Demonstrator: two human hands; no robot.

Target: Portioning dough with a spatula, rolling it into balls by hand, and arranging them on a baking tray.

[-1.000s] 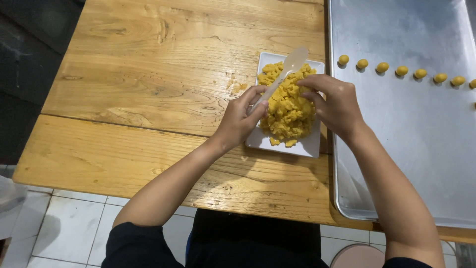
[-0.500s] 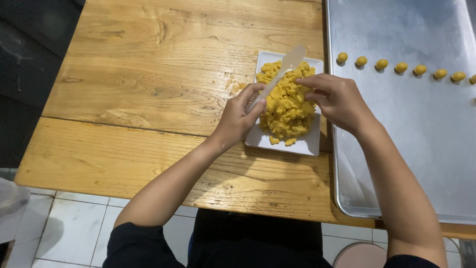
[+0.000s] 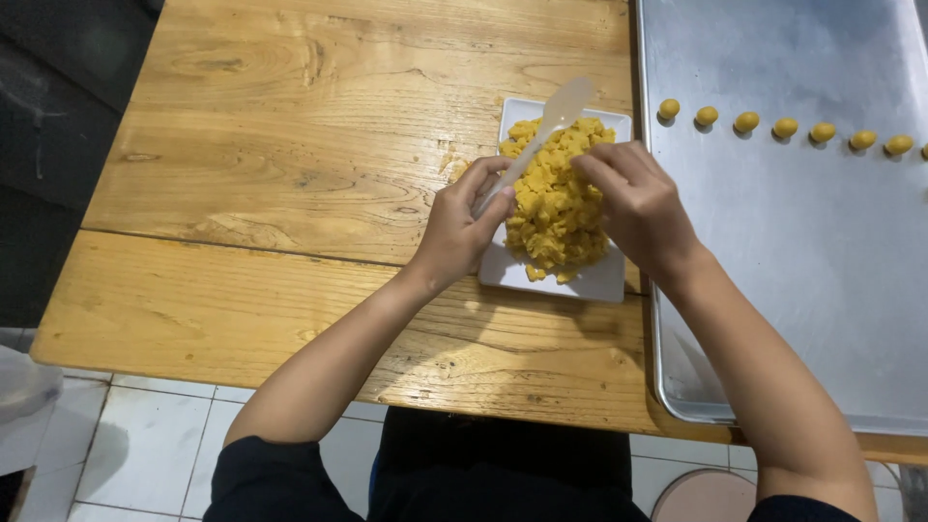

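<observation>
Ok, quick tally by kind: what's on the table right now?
Small yellow balls on the tray: 7 fully seen, an 8th cut off at the edge
Metal tray: 1
White square plate of yellow dough: 1
Pale plastic spoon, in left hand: 1
Total: 10

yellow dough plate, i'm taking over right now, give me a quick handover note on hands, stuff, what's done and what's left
Left hand: grip shut on the white plastic spoon, whose tip points up over the pile.
Right hand: fingertips pinching at the yellow dough pile; whether it has a piece is hidden.
Things: the pile sits on a white square plate on the wooden table, next to the metal tray.
Done: a row of small yellow balls lies along the tray's far part.
Left: most of the pile is unshaped; most of the tray is bare.
</observation>
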